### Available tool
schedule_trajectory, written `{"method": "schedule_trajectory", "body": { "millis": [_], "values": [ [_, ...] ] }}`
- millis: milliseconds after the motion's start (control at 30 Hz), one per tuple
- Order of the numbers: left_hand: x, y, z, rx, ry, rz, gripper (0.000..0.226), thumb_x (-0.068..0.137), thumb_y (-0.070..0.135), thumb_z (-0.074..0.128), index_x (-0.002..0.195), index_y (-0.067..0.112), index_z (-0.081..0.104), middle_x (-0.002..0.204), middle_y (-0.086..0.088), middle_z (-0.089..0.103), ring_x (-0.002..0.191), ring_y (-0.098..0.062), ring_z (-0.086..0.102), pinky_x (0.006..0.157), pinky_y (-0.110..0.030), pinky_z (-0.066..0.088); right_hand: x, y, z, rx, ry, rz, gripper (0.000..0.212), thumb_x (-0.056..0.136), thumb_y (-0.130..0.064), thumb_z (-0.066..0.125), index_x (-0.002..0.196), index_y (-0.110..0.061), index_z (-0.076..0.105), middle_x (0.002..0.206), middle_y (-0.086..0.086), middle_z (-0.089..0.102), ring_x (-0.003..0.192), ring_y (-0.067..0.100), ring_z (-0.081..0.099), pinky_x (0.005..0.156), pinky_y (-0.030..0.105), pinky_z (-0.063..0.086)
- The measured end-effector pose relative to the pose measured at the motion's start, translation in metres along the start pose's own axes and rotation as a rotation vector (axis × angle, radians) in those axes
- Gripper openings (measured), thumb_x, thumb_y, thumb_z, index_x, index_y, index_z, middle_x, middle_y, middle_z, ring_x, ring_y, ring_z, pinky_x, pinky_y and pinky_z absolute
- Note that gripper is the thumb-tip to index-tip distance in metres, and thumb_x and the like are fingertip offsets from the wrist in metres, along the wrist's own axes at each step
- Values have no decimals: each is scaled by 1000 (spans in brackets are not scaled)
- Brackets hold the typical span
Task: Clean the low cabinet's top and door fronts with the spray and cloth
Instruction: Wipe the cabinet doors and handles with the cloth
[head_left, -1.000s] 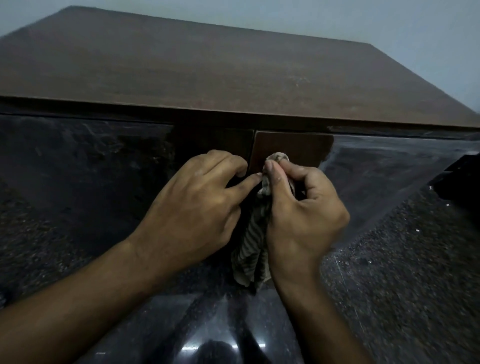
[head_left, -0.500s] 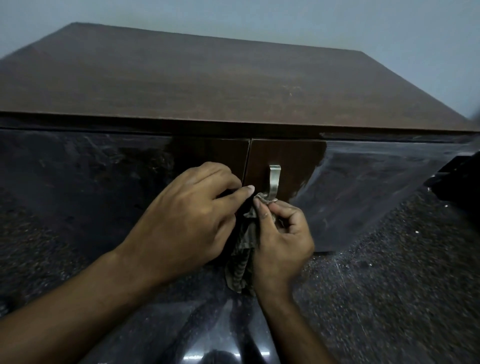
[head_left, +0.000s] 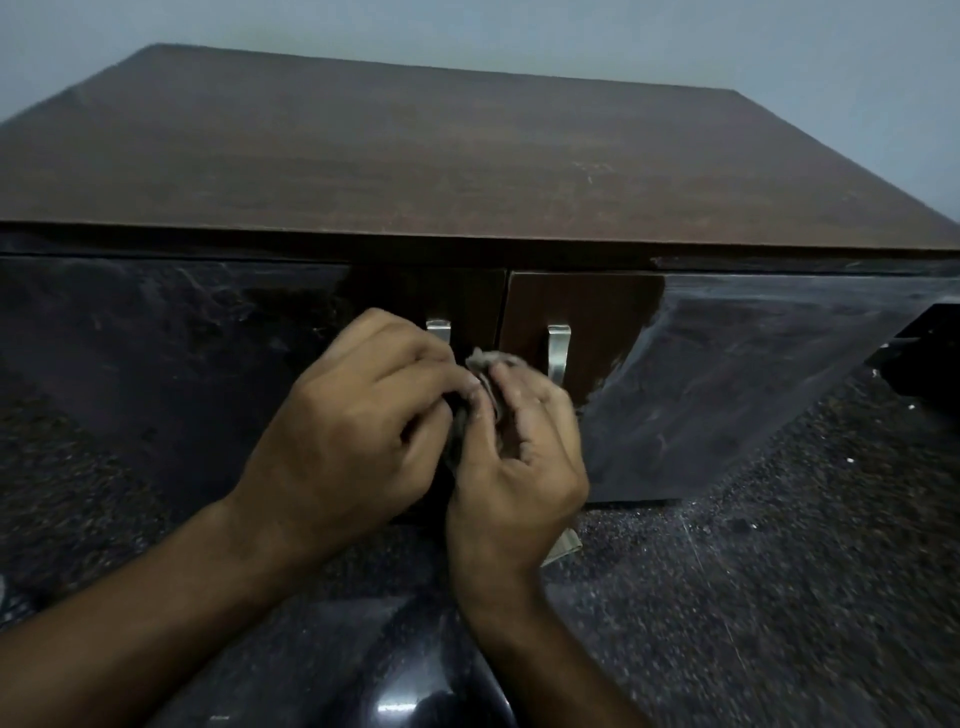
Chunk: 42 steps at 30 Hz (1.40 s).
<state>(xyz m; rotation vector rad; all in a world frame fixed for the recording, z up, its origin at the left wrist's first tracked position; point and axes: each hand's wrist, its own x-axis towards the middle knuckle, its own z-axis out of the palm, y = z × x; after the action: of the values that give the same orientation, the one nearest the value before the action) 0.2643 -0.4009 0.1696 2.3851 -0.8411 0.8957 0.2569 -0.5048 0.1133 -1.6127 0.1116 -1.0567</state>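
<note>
Both hands work in front of the low cabinet (head_left: 467, 156), below its brown top and level with the seam between the two door fronts. The left hand (head_left: 358, 421) has its fingers curled, with the fingertips pinching the cloth (head_left: 491, 364) from the left side. The right hand (head_left: 519, 457) has its fingers curled around the same cloth from the right, gripping it. The cloth is bunched between the two sets of fingers; a crumpled end shows just above the fingertips and a corner shows below the right wrist.

The left door handle (head_left: 439, 331), a metal strip, stands just above the left fingers, partly covered by them. The right door handle (head_left: 558, 353) stands just right of the right fingers, apart from the cloth. The left door front (head_left: 156, 338) and right door front (head_left: 727, 364) are dark and glossy, with floor reflections. A speckled dark floor (head_left: 779, 597) lies below the hands.
</note>
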Motion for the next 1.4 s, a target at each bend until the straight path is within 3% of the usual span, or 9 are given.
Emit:
{"method": "schedule_trajectory", "body": {
  "millis": [167, 367, 533, 700, 867, 967, 1100, 1200, 1400],
  "values": [
    [2, 3, -6, 29, 148, -85, 20, 87, -7, 54, 91, -2, 73, 91, -12, 70, 85, -23, 61, 88, -21, 42, 17, -18, 14, -99, 3, -240, 38, 83, 22, 62, 119, 12, 66, 117, 26, 62, 112, 30, 63, 95, 35, 54],
    [0, -1, -4, 23, 124, -99, 21, 86, -8, 55, 94, -2, 74, 91, -12, 70, 85, -25, 63, 88, -21, 44, -1, 15, -3, -316, -198, -323, 16, 94, 6, 60, 101, 4, 74, 106, 16, 69, 98, 26, 64, 97, 20, 47],
    [-5, -3, -3, 8, 98, -88, 21, 87, -7, 57, 96, -2, 76, 88, -12, 70, 80, -26, 63, 83, -24, 48, -7, 29, -9, -354, -233, -240, 14, 86, 11, 69, 95, 3, 75, 98, 12, 70, 89, 26, 67, 81, 32, 54],
    [-4, -2, -2, 12, 123, -63, 20, 87, -6, 57, 92, -2, 76, 86, -12, 70, 78, -26, 63, 81, -28, 50, 17, 6, -3, -282, -134, -389, 15, 91, 10, 62, 100, 8, 74, 102, 20, 71, 96, 30, 68, 90, 34, 55],
    [-6, -3, -8, -38, 119, -42, 20, 87, -3, 56, 80, 2, 74, 81, -7, 70, 74, -22, 63, 78, -27, 49, -5, 29, -16, -435, -307, -376, 21, 84, 15, 67, 102, 7, 73, 101, 18, 69, 92, 30, 64, 86, 29, 51],
    [-10, -4, -9, -87, -12, 38, 20, 87, 0, 56, 77, 5, 73, 80, -5, 68, 73, -21, 62, 75, -30, 50, -13, 37, -20, -402, -319, -252, 18, 83, 16, 69, 95, 5, 74, 91, 13, 65, 82, 25, 64, 75, 34, 56],
    [-20, -10, -10, -152, -311, 95, 21, 87, 13, 54, 73, 14, 70, 74, 4, 63, 70, -14, 58, 68, -28, 50, 4, 10, -30, -253, -189, -127, 18, 80, 13, 74, 94, 3, 77, 92, 9, 69, 85, 11, 66, 81, 8, 48],
    [-22, -10, -8, -180, -528, -30, 18, 84, 25, 54, 72, 24, 67, 69, 14, 57, 63, -4, 55, 59, -17, 44, 19, -16, -43, -148, -162, -6, 17, 77, 7, 79, 90, -4, 79, 90, 1, 73, 84, 6, 70, 74, 10, 52],
    [-24, -7, 4, -168, -792, -333, 34, 78, 66, 60, 77, 32, 54, 66, 12, 64, 60, -1, 61, 60, -27, 52, 44, -48, -60, 125, -230, 320, 15, 77, 1, 83, 85, -11, 78, 76, 8, 74, 72, 9, 69, 65, 24, 56]
  ]
}}
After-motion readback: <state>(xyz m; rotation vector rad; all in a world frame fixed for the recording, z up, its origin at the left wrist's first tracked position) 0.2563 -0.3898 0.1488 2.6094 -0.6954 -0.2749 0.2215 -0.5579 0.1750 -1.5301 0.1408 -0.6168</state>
